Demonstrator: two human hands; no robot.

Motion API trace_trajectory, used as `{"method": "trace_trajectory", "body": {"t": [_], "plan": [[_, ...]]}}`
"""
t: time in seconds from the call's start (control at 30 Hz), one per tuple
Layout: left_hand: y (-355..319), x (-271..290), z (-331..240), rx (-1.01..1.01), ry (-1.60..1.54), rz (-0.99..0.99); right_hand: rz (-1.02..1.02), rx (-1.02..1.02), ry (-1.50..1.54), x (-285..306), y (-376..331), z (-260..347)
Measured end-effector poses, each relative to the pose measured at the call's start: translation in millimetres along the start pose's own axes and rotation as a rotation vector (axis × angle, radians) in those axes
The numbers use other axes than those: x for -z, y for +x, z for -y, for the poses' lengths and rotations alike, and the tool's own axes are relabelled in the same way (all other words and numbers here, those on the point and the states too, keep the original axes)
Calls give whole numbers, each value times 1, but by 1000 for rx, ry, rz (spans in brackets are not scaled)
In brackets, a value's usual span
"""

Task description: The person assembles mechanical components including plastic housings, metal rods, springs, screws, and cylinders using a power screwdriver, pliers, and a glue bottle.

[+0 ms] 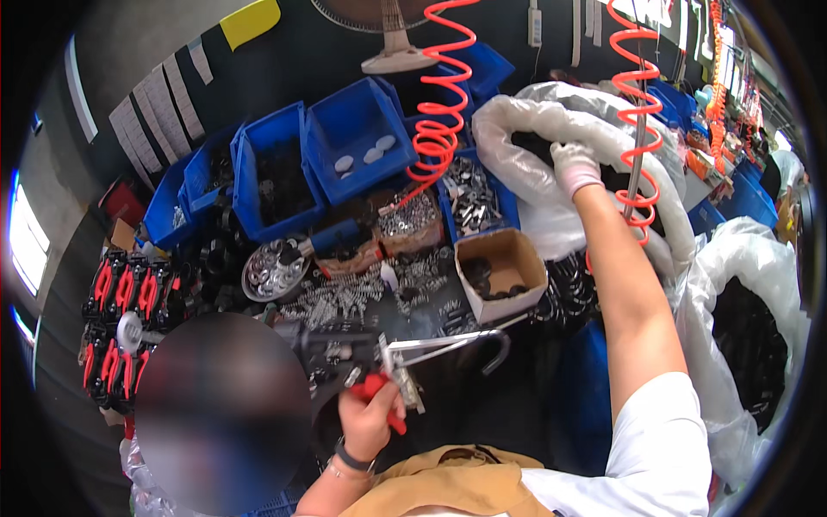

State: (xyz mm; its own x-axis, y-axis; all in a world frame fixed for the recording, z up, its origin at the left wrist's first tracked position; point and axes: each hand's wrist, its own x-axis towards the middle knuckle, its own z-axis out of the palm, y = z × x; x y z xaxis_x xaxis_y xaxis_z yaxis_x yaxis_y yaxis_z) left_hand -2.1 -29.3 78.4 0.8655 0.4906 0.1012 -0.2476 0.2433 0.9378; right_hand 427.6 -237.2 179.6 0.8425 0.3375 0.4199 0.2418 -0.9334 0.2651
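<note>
My left hand (369, 422), a band round its wrist, is closed on a red-handled tool (372, 388). Silvery metal bars (439, 343) run from the tool toward the right, near a curved hook-like end. My right arm is stretched far forward. My right hand (575, 165), in a white glove, is at the mouth of a clear plastic bag (504, 129) with a dark inside. Its fingertips are partly hidden there, so their grip is unclear. Small metal springs and parts (345, 293) lie on the bench beyond my left hand.
Blue bins (360, 129) with small parts line the back. A cardboard box (517, 297) holds black round pieces. Red coiled hoses (439, 138) hang over the bench. Red-and-black tools (112, 289) are stacked at left. Another plastic bag (702, 302) of dark parts stands at right.
</note>
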Motion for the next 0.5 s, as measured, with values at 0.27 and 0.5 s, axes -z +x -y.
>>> {"method": "trace_trajectory", "body": {"t": [0.27,0.5], "plan": [[4,-11,62,197,-202,484,67,407,1319,123,-250,109],[-54,-55,80,133,57,436,-458,170,680,117,-323,106]]}}
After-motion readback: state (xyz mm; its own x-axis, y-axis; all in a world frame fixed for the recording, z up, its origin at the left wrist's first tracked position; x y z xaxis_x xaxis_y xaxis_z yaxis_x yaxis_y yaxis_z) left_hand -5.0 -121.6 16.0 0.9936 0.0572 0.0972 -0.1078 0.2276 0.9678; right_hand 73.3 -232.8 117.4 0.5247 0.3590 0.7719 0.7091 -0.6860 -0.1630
